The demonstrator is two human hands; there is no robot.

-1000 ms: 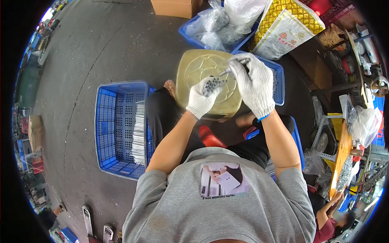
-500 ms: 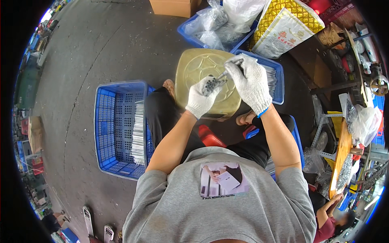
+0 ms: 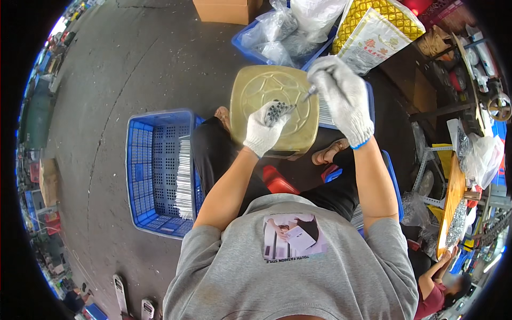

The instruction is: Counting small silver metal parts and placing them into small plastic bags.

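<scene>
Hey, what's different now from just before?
The white-gloved right hand moved rightwards, away from the white-gloved left hand, with a slim grey piece still in its grip. The left hand stayed over the yellowish rounded-square plastic surface, holding its bunch of small, round-ended dark pieces.

White meets yellow, blue all round!

White on the left hand [image 3: 264,128], dark grey on its parts [image 3: 277,111]! White again, right hand [image 3: 319,96], fingers [image 3: 322,67] smudged grey, cuff [image 3: 362,144] edged blue. Pale yellow stand [image 3: 250,88], curling line pattern! Blue crate [image 3: 140,170], dark-holed; silver rods [image 3: 184,178]; gold diamonds on the bag [image 3: 353,17]; grey shirt [image 3: 288,280]!
</scene>
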